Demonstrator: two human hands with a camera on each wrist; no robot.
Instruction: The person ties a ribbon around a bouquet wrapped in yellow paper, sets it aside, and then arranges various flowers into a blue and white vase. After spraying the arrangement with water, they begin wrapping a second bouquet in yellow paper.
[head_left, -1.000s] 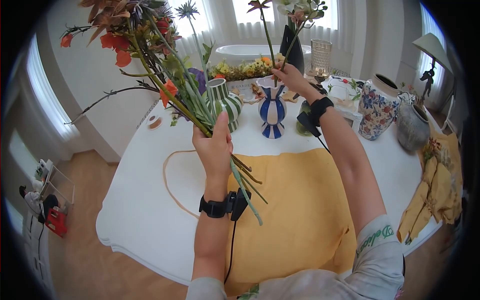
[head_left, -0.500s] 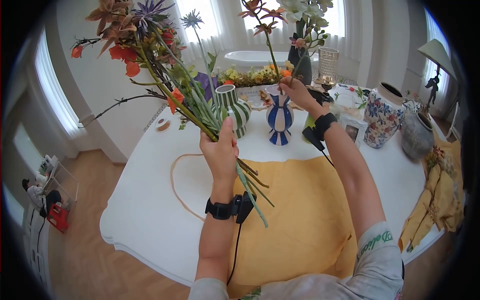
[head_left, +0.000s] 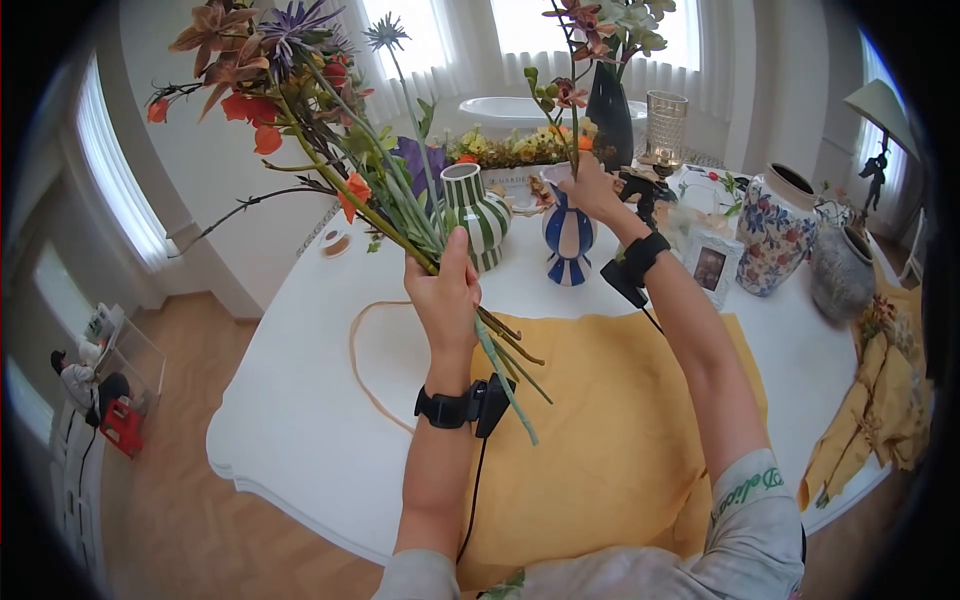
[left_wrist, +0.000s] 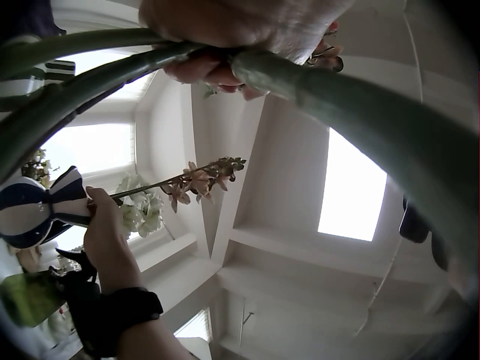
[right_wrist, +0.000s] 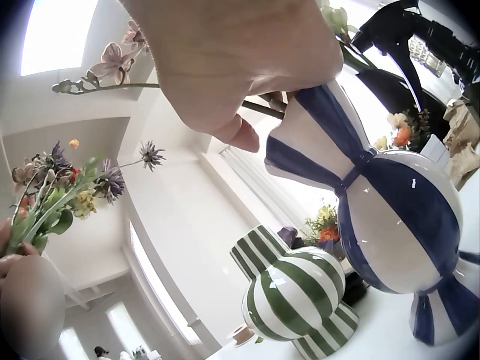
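Observation:
My left hand (head_left: 443,305) grips a bunch of mixed flowers (head_left: 240,108) by the stems. Blooms in orange, brown and purple lean up to the left, and the cut ends stick out below the fist toward me. At the mouth of a blue-and-white striped vase (head_left: 570,238), my right hand (head_left: 594,190) holds pinkish-brown orchid stems (head_left: 592,42) upright. In the right wrist view the fingers lie right at the vase's rim, with a green stem (right_wrist: 262,109) running between them into the mouth. The stem's lower end is hidden inside.
A green-and-white striped vase (head_left: 478,215) stands left of the blue one. To the right are a picture frame (head_left: 710,265), a floral vase (head_left: 775,225) and a grey pot (head_left: 845,270). Yellow wrapping (head_left: 600,430) covers the table's front; a ribbon loop (head_left: 355,350) lies left of it.
My right hand has come lower at the vase's mouth. The orchid sprays, spread apart earlier, now stand closer together. The left hand keeps its hold on the bunch.

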